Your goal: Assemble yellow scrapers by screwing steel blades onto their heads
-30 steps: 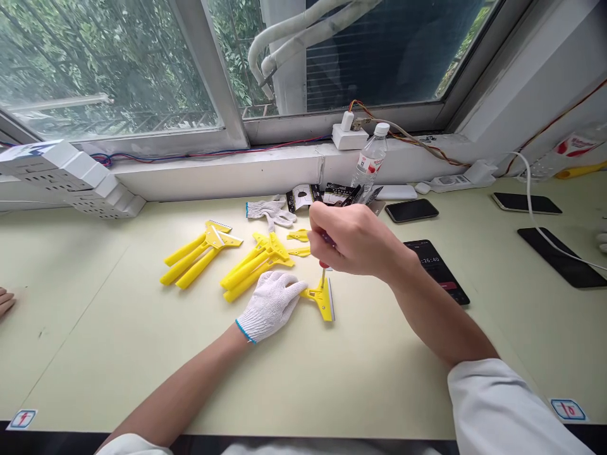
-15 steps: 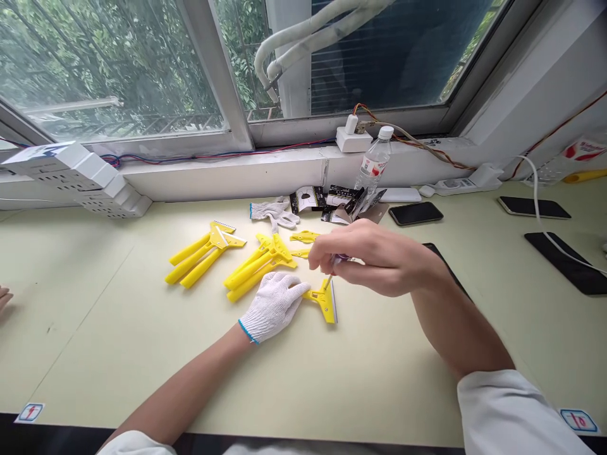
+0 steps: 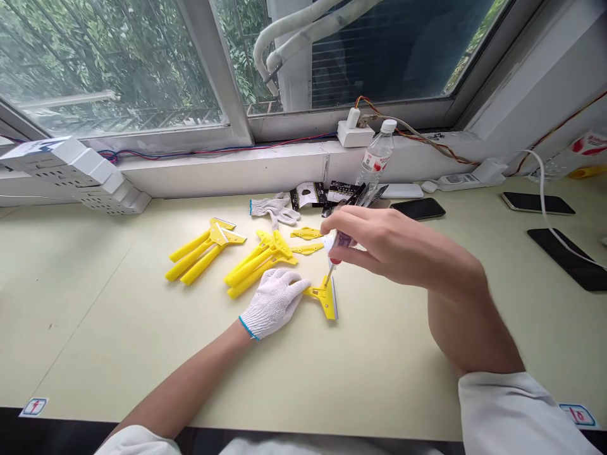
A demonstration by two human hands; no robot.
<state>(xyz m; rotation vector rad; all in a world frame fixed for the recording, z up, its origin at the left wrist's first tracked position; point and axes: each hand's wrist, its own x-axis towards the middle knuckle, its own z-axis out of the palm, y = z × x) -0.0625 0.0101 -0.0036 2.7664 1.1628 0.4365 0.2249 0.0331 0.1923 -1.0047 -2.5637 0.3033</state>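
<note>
My left hand [image 3: 275,302], in a white knit glove with a blue cuff edge, grips the handle of a yellow scraper [image 3: 326,299] on the table. The scraper's head points right, a metal blade along its edge. Bare, my right hand [image 3: 379,243] has its fingers around a screwdriver [image 3: 342,240]; the shaft slants down and its tip meets a screw on the scraper head. Two loose yellow clamp pieces [image 3: 307,249] lie behind. Left of them rest several yellow scrapers [image 3: 260,262] in one group and more yellow scrapers [image 3: 203,251] farther left.
Behind lie a white glove [image 3: 275,210], black-and-white packets [image 3: 308,196] and an upright water bottle [image 3: 377,158]. Phones [image 3: 420,208] and a white cable [image 3: 545,208] are at the right. A stack of white boxes [image 3: 80,174] stands at the back left, under the window.
My right hand has opened its grasp somewhat and shifted around the screwdriver handle, baring more of it. The tip stays on the screw; my left hand holds the scraper in place.
</note>
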